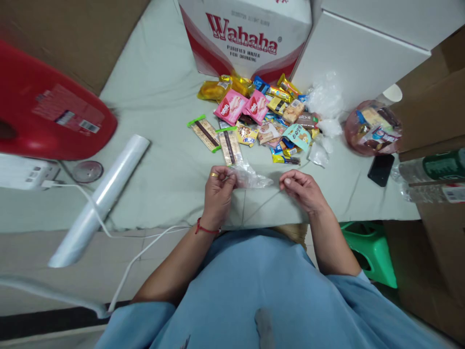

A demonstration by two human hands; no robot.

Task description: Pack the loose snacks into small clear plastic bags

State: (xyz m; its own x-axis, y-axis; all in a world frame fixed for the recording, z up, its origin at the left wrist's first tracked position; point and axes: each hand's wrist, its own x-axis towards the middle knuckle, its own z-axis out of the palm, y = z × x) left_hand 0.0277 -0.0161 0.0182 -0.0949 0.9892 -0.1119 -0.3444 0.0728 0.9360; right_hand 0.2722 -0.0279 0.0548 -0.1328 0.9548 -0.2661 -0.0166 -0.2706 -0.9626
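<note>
The clear plastic bag [252,178] lies at the near edge of the table [163,145], long axis left to right, loose end pointing to the right hand [303,190]. The left hand [218,190] pinches its left end — knuckles up, fingers closed. The right hand is curled just beside it — whether it grips, I cannot tell

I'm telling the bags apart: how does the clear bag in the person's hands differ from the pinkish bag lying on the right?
The held bag looks empty; the pink bag is stuffed with snack packets. The held bag is limp and crumpled; the pink bag bulges round. The held bag is pinched in the left hand; the pink bag lies untouched on the table. Both are thin, see-through plastic.
</note>
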